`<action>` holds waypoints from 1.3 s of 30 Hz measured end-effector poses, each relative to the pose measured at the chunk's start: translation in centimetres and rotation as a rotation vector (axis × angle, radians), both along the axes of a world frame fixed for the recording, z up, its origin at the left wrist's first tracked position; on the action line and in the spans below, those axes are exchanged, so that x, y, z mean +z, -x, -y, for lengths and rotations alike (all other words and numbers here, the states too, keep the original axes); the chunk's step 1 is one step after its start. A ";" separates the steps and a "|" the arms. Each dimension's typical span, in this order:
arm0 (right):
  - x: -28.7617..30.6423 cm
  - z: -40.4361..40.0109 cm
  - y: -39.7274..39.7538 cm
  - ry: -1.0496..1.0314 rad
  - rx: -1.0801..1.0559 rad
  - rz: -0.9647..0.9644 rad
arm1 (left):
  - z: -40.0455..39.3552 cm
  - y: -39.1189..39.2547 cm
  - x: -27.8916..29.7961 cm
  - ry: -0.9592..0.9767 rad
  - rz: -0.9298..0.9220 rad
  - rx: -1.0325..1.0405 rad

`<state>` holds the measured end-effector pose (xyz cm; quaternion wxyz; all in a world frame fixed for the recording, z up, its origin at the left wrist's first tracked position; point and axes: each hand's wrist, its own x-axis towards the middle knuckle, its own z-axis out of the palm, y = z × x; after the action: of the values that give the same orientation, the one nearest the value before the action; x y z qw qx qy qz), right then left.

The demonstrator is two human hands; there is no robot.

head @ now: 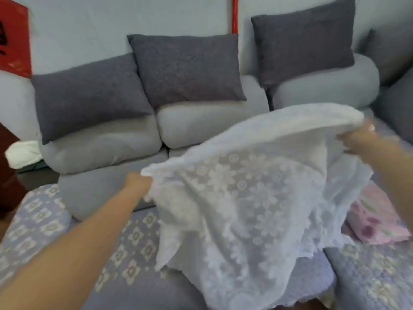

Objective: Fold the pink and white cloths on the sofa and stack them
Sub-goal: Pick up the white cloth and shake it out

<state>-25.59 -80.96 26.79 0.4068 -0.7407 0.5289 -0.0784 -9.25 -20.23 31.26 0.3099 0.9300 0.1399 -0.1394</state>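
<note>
Currently, a white lace cloth (241, 186) is held up across the middle of the frame over the sofa (201, 124). Its left end is gripped by the left hand (138, 182), whose fingers are curled into the fabric at centre left. Its upper right edge is pinched by the right hand (359, 137) at the right side of the frame, though that hand is blurred and its fingers cannot be made out clearly. The cloth is stretched between the two hands, and its lower part hangs down onto the patterned seat cover (134, 242) at the bottom of the frame. A folded pink cloth (377, 222) is seen lying on the seat at the lower right, partly hidden by the lace. Dark grey cushions (185, 68) are propped along the sofa back in the upper half. A white bundle (22, 153) is seen at the left edge.
</note>
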 end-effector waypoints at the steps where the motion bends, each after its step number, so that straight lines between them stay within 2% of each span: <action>1: -1.5 -4.9 1.1 -0.133 0.113 0.017 | 0.4 1.2 -1.2 0.107 -0.085 0.035; 2: -2.1 -11.5 2.2 -0.258 0.235 -0.047 | 1.1 2.7 -1.9 0.191 -0.158 0.032; 4: -4.7 -22.2 4.6 -0.473 0.617 -0.075 | 2.7 5.2 -2.2 0.366 -0.302 -0.013; 5: -5.4 -28.4 6.1 -0.609 0.725 -0.150 | 3.7 6.2 -1.8 0.470 -0.391 -0.048; 7: -9.1 -35.0 7.3 -0.727 0.924 -0.205 | 5.5 7.5 -0.5 0.636 -0.560 -0.100; 8: -10.3 -38.3 7.5 -0.688 0.964 -0.134 | 6.2 7.7 0.1 0.713 -0.602 -0.123; 9: -10.9 -40.9 7.2 -0.636 0.946 -0.011 | 6.7 7.7 0.6 0.783 -0.618 -0.133; 11: -11.7 -45.2 6.2 -0.528 0.768 0.276 | 7.3 7.8 1.7 0.890 -0.626 -0.128; 13: -10.4 -47.3 5.3 -0.428 0.586 0.445 | 7.3 7.3 2.3 0.971 -0.625 -0.153; 17: -6.6 -48.9 4.3 -0.229 0.545 0.335 | 5.2 3.9 3.5 1.218 -0.500 -0.120; 18: -5.8 -49.3 4.2 -0.178 0.519 0.356 | 4.2 2.9 3.8 1.307 -0.452 -0.067; 21: -2.3 -51.9 3.7 -0.097 0.446 0.593 | 0.1 0.8 4.3 1.461 -0.356 0.062; 22: -1.3 -53.5 2.9 -0.115 0.504 0.644 | -1.4 0.4 4.4 1.478 -0.351 0.043; 24: -0.3 -57.5 0.0 -0.015 0.610 0.591 | -4.5 0.3 4.3 1.507 -0.408 -0.043; 27: 0.2 -62.4 -6.2 0.168 0.460 0.481 | -10.4 -1.2 3.6 1.537 -0.533 -0.166; 29: 0.7 -64.8 -8.7 0.240 0.334 0.449 | -15.2 -3.6 2.4 1.576 -0.553 -0.250; 30: 1.3 -65.5 -9.6 0.188 0.287 0.490 | -17.5 -4.9 1.5 1.570 -0.509 -0.275; 32: 3.4 -66.7 -10.7 -0.080 0.206 0.646 | -21.1 -6.1 -1.2 1.436 -0.380 -0.310; 34: 5.7 -67.4 -11.7 -0.359 0.139 0.766 | -23.2 -4.9 -4.9 1.287 -0.391 -0.468; 37: 9.6 -67.7 -12.8 -0.493 0.120 0.868 | -24.1 0.0 -9.4 1.089 -0.594 -0.823; 39: 11.6 -67.5 -14.0 -0.529 0.131 0.917 | -23.5 2.7 -11.0 0.970 -0.504 -0.914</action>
<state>-11.61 -13.43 38.44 0.7732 -0.5339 0.2510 -0.2324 -11.91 3.28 20.29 0.5578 0.5923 -0.2743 -0.5126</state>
